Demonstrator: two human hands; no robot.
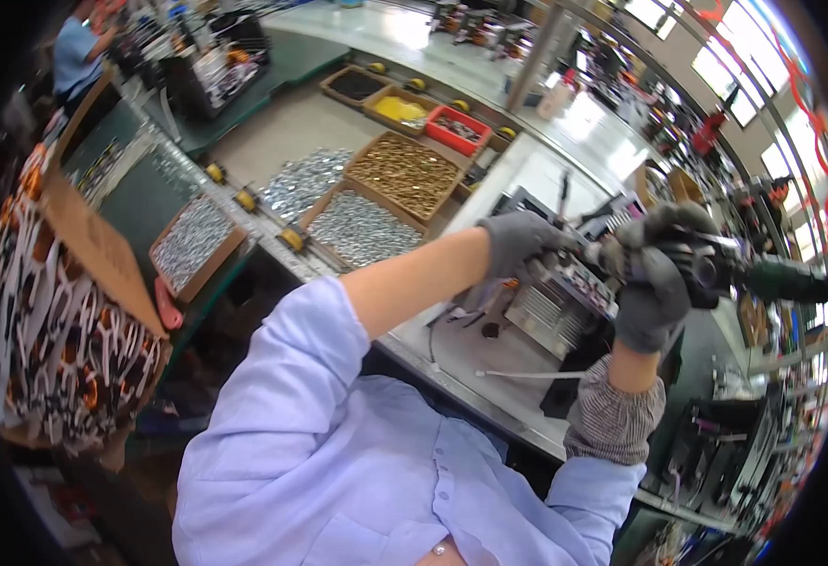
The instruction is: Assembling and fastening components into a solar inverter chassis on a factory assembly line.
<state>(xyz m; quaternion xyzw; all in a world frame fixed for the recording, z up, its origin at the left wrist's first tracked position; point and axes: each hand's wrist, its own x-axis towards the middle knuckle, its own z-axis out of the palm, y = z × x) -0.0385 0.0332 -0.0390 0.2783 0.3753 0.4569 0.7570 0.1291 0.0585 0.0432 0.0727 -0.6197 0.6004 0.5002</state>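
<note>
My left hand (pixel 521 243), in a grey glove, reaches over a metal assembly (pixel 551 307) with a ribbed side on the white bench. Its fingers are closed at the upper edge of the assembly; what they pinch is too small to make out. My right hand (pixel 657 283), gloved too, is wrapped round a black tool-like body (pixel 706 262) beside the assembly. A dark green cylindrical part (pixel 782 279) stretches from that body to the right. The tool's front end lies close to my left fingertips, partly hidden by my right fingers.
Left of the bench stand trays of silver parts (pixel 362 229), brass-coloured parts (pixel 405 172), yellow parts (pixel 400 108) and a red bin (pixel 456 130). Loose silver pieces lie beside them. A white cable tie (pixel 532 374) lies at the bench's front. Another person (pixel 79 57) is at far left.
</note>
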